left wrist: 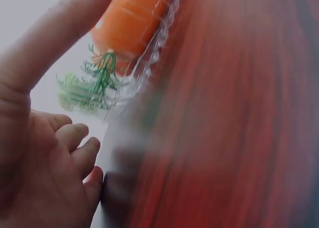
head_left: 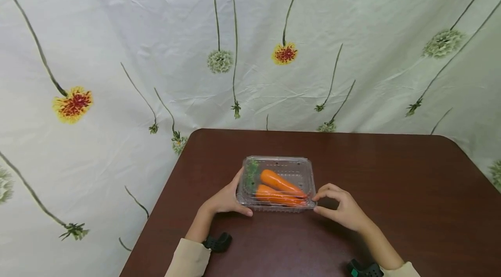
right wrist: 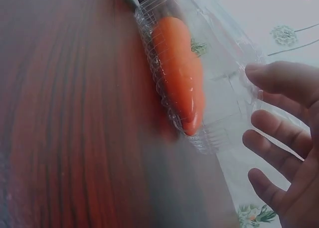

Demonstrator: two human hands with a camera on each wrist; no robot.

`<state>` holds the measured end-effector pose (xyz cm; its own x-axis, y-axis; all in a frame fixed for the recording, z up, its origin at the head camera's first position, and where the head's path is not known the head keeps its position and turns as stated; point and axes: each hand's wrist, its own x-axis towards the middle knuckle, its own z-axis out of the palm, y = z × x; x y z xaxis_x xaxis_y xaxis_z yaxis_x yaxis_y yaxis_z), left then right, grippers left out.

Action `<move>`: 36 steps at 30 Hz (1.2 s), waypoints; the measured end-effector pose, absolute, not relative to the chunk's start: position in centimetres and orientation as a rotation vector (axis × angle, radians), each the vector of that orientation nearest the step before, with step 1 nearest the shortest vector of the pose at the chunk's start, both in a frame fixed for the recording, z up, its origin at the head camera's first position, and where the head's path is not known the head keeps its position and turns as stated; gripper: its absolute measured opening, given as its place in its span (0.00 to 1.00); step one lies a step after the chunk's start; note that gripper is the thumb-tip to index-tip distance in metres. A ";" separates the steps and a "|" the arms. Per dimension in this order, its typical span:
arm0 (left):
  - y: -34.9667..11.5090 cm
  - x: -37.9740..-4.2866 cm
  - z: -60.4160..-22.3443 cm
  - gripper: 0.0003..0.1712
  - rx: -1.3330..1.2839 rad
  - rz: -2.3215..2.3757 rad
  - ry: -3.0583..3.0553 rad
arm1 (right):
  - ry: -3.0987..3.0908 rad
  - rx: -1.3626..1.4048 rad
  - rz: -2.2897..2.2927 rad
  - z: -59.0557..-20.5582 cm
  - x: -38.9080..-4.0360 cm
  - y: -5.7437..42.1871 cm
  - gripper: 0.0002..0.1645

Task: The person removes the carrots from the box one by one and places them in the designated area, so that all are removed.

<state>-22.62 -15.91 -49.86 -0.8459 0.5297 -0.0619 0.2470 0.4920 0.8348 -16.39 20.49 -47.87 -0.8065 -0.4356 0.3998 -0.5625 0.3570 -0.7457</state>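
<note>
A clear plastic clamshell box point(head_left: 302, 168) with its lid down stands on the table, in front of the person. Inside it lie an upper orange carrot point(head_left: 278, 180) and a lower orange carrot point(head_left: 272, 195), with green leafy tops point(head_left: 251, 172) at the left end. The left hand point(head_left: 225, 198) grips the box's left side, thumb along the front and fingers at the far side. At the front right corner the right hand point(head_left: 342, 209) pinches the lid's edge between thumb and index finger. In the right wrist view its other fingers point(right wrist: 271, 151) are spread apart.
The dark reddish-brown table point(head_left: 383, 172) has rounded far corners. Behind it and to its left hangs a white cloth point(head_left: 176, 20) printed with flowers. Black bands sit on both wrists, the left band point(head_left: 218, 242) and the right band point(head_left: 365, 269).
</note>
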 end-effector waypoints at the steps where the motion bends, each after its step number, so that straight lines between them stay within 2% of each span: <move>1: -15.9 -22.7 -50.0 0.78 0.673 1.300 2.427 | -2.472 0.921 1.442 -47.9 -16.4 20.5 0.12; 7: -15.3 -23.0 -50.4 0.79 0.825 1.486 2.338 | -2.454 0.950 1.425 -47.8 -16.5 20.4 0.10; 13: -14.5 -22.2 -48.7 0.78 0.926 1.580 2.273 | -2.469 0.925 1.396 -47.8 -16.5 20.4 0.09; 20: -14.2 -21.4 -47.4 0.76 0.892 1.533 2.334 | -2.485 0.900 1.438 -47.8 -16.7 20.3 0.06; 31: -14.3 -22.5 -50.8 0.77 0.857 1.537 2.453 | -2.463 0.932 1.392 -47.4 -16.9 20.3 0.06; 36: -14.4 -22.7 -51.1 0.78 0.803 1.500 2.475 | -2.442 0.934 1.433 -46.3 -16.8 20.3 0.08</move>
